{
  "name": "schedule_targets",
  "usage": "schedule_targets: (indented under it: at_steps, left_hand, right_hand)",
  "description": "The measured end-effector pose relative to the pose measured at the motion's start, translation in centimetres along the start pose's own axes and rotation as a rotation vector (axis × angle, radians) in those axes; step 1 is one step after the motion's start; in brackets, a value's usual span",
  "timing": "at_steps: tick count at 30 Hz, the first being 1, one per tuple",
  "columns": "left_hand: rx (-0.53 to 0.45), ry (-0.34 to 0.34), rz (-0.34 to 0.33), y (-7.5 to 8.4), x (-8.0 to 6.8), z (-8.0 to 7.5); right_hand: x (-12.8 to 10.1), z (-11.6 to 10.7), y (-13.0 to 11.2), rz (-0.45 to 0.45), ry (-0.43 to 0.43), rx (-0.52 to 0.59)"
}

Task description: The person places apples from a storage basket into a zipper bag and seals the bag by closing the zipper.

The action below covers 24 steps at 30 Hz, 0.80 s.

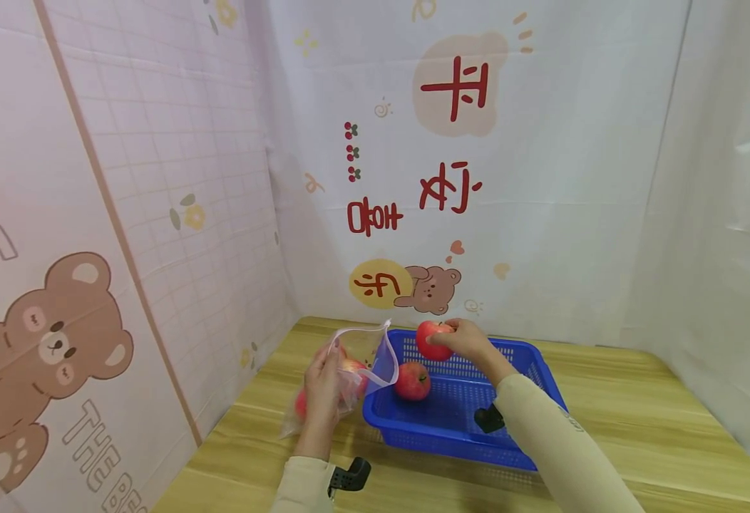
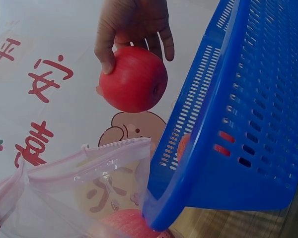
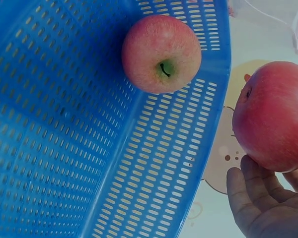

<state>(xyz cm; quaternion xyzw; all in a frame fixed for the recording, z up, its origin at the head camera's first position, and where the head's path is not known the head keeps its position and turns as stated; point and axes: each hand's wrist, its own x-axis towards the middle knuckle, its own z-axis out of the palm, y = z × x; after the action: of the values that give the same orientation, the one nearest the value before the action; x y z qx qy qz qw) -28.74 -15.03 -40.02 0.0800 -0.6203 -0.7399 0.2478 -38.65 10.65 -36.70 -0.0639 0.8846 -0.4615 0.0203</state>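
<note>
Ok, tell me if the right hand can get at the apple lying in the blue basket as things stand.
Probably not at once: the right hand already grips another apple. The way itself looks free, since the apple in the basket lies uncovered in the open blue basket, just below that hand.

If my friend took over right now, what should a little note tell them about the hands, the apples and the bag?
Left hand: grips the clear zip bag by its open mouth, beside the blue basket on the wooden table.
Right hand: holds a red apple in its grip, up over the basket's far left corner, near the bag's mouth.
Apples: one apple lies in the basket; at least one more red fruit shows inside the bag.
Done: some fruit is already bagged.
Left: the held apple is not in the bag yet, and the basket apple is untouched.
</note>
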Motion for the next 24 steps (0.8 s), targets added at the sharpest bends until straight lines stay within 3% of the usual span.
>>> schedule_targets:
  at_steps: [12,24]
  left_hand:
    - [0.009,-0.026,-0.013,0.0,0.1,0.1]
    - [0.014,-0.027,0.001,0.3,-0.3,0.2]
  right_hand:
    - [-0.7,0.0,-0.8,-0.019,0.024,0.044]
    - [-1.3,1.7,-1.5,-0.038,0.083,0.120]
